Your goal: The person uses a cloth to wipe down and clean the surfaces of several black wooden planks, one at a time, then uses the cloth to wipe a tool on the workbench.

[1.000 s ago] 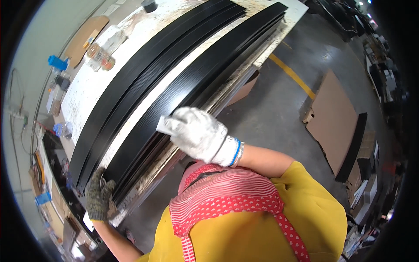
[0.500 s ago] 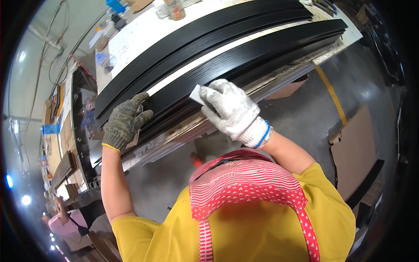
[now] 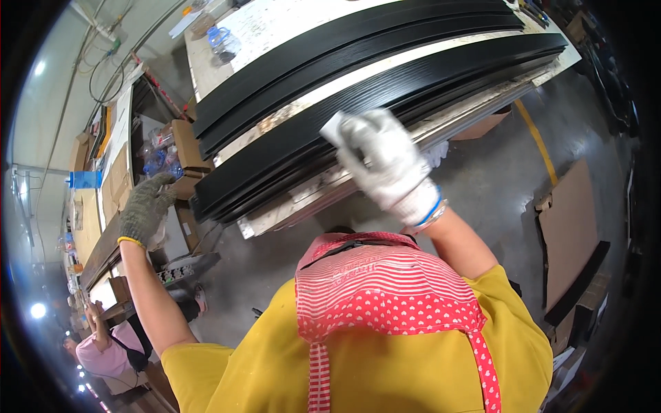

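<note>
My right hand (image 3: 377,153), in a white glove, pinches a small flat white piece (image 3: 332,129) whose kind I cannot make out. It is at the near edge of a long black grooved board (image 3: 385,89). My left hand (image 3: 146,208) wears a grey-green knit glove with a yellow cuff. Its fingers are loosely stretched, and it is off the boards, left of their near end, beside a carton. Behind the nearer board lies another long black board (image 3: 289,86), roughly parallel to it. Both rest on a pale, stained worktable (image 3: 268,31).
An open carton (image 3: 191,148) stands beyond my left hand, next to clear plastic bottles (image 3: 162,155). A blue-tinted bottle (image 3: 222,41) is on the table's far left. Flat cardboard (image 3: 568,230) leans at the right. A person in pink (image 3: 110,351) is at the lower left.
My left hand has left the board's end and moved left. My right hand, still with the white piece, is slightly farther right in view. The view has shifted, showing more of the carton.
</note>
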Available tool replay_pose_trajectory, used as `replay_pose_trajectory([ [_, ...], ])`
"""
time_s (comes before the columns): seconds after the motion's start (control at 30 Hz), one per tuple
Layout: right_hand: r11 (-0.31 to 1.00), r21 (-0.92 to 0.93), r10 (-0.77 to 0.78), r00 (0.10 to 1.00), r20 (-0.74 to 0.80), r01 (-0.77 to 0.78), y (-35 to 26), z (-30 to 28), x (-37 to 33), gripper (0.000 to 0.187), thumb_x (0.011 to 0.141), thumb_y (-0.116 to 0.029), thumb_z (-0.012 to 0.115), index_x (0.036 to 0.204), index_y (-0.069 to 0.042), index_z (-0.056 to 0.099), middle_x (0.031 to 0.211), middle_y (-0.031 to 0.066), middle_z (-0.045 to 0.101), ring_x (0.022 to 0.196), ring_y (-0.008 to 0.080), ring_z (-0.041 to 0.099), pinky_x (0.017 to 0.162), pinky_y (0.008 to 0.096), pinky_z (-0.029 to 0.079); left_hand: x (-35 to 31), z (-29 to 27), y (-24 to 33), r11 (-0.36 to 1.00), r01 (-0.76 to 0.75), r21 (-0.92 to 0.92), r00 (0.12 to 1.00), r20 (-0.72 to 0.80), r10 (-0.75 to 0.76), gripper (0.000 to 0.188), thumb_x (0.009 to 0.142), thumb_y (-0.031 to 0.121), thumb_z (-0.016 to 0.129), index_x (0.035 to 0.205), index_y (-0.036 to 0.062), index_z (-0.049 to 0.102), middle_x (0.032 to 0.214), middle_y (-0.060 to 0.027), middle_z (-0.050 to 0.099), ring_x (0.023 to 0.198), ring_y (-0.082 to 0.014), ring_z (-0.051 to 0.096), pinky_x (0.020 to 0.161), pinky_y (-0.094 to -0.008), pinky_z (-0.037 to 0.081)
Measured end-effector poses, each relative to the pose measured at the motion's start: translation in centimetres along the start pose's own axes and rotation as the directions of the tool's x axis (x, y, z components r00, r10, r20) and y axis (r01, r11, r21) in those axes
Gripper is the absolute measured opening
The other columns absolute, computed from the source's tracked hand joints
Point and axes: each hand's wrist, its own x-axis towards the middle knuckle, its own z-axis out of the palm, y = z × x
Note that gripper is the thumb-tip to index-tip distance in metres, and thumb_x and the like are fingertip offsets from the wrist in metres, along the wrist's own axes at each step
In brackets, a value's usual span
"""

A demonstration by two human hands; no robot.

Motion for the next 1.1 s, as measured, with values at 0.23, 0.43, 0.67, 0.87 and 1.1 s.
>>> replay_pose_trajectory([
  [0.23, 0.951, -0.296, 0.096, 0.995, 0.014, -0.087, 0.6, -0.2, -0.6, 0.032, 0.08, -0.008, 0.072, 0.11, -0.003, 0.061, 0.1, 0.0197, 0.06, 0.087, 0.0373, 0.062, 0.074, 0.0454, 0.054, -1.1, 2.3, -0.4, 0.966, -0.096, -0.241, 0.995, 0.006, 0.1, 0.043, 0.092, 0.034, 0.064, 0.125, 0.0077, 0.065, 0.122, -0.0178, 0.067, 0.115, -0.0326, 0.063, 0.099, -0.0391, 0.047],
  [0.43, 0.999, 0.03, 0.026, 0.975, 0.221, -0.034, -7.6, 6.2, 0.2, 0.034, 0.079, -0.011, 0.071, 0.111, -0.007, 0.06, 0.098, 0.016, 0.059, 0.084, 0.0344, 0.062, 0.071, 0.0447, 0.054, 0.4, 4.5, -0.4, 0.932, -0.202, -0.302, 0.979, -0.041, 0.199, 0.04, 0.093, 0.033, 0.064, 0.122, 0.0067, 0.066, 0.117, -0.0172, 0.069, 0.11, -0.032, 0.064, 0.099, -0.0392, 0.047],
  [0.67, 0.987, -0.136, 0.098, 0.991, 0.086, -0.086, -6.7, 5.4, -0.1, 0.036, 0.077, -0.009, 0.074, 0.109, -0.008, 0.059, 0.102, 0.0173, 0.059, 0.087, 0.0383, 0.063, 0.073, 0.0468, 0.054, 1.7, 4.0, -2.1, 0.881, -0.292, -0.372, 0.946, 0.02, 0.322, 0.035, 0.094, 0.028, 0.063, 0.118, 0.0031, 0.068, 0.119, -0.0155, 0.069, 0.11, -0.0307, 0.065, 0.096, -0.0372, 0.049],
  [0.87, 0.991, -0.123, 0.063, 0.987, 0.148, -0.045, -13.2, 10.7, -0.1, 0.042, 0.075, -0.008, 0.072, 0.115, -0.01, 0.06, 0.098, 0.0143, 0.058, 0.085, 0.0336, 0.063, 0.069, 0.0456, 0.055, 1.3, 4.2, -6.3, 0.766, -0.349, -0.539, 0.917, -0.028, 0.398, 0.029, 0.095, 0.019, 0.064, 0.118, 0.0022, 0.069, 0.113, -0.0105, 0.071, 0.102, -0.0205, 0.065, 0.092, -0.0328, 0.05],
  [1.1, 0.985, 0.169, -0.045, 0.92, 0.389, -0.023, -20.3, 16.5, 1.7, 0.031, 0.078, -0.007, 0.072, 0.108, -0.01, 0.064, 0.085, 0.0111, 0.06, 0.077, 0.032, 0.064, 0.064, 0.0421, 0.054, -2.4, 7.6, -12.7, 0.603, -0.101, -0.791, 0.977, 0.035, 0.21, 0.033, 0.092, 0.018, 0.068, 0.12, 0.0023, 0.067, 0.108, -0.0081, 0.069, 0.102, -0.0163, 0.063, 0.091, -0.0314, 0.049],
])
